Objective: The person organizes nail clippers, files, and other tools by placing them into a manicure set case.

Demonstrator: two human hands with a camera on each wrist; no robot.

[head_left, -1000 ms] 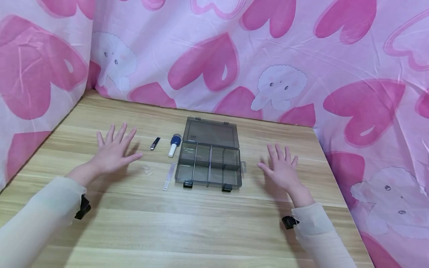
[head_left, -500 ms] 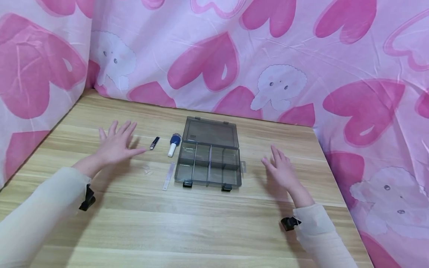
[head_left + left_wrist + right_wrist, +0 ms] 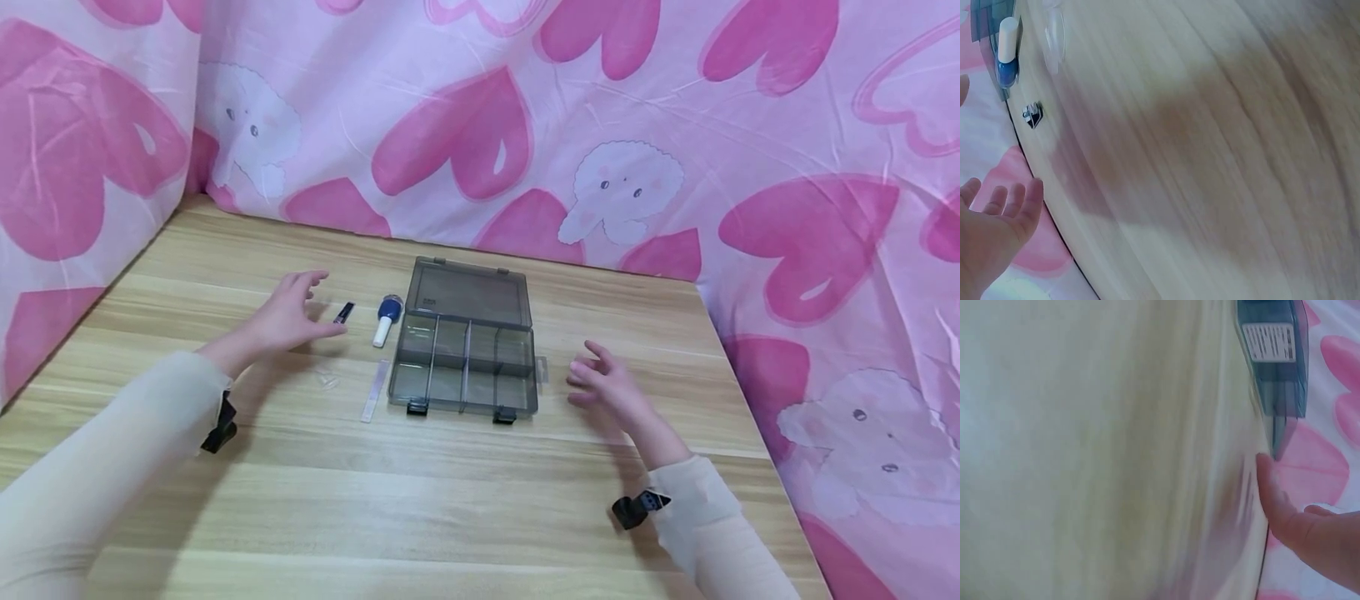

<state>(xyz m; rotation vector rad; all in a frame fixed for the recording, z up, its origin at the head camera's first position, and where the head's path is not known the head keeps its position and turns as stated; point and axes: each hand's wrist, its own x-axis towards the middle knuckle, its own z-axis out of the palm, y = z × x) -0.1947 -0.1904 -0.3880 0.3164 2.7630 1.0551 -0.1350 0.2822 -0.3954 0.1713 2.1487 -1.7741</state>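
Note:
My left hand point(image 3: 288, 315) hovers over the table beside a small nail clipper point(image 3: 344, 313), its thumb and fingers spread apart around nothing. In the left wrist view the clipper point(image 3: 1032, 115) lies a little way off the fingertips. Right of it is a nail polish bottle point(image 3: 387, 320) with a dark blue body and a white cap. A smoky clear compartment box point(image 3: 463, 362) stands with its lid point(image 3: 471, 292) folded back. To the box's right, my right hand point(image 3: 609, 383) hangs above the table with loosely bent fingers and holds nothing.
A thin pale strip point(image 3: 375, 392) lies left of the box, and small clear curved pieces point(image 3: 327, 380) lie nearer the left forearm. A clear tab point(image 3: 542, 370) shows at the box's right side. Pink heart-print cloth point(image 3: 450, 125) hangs behind the wooden table point(image 3: 420, 500).
My left hand has moved right toward the nail clipper and turned from flat and spread to thumb and fingers apart. My right hand's spread fingers have drawn together and bent. The objects stay put.

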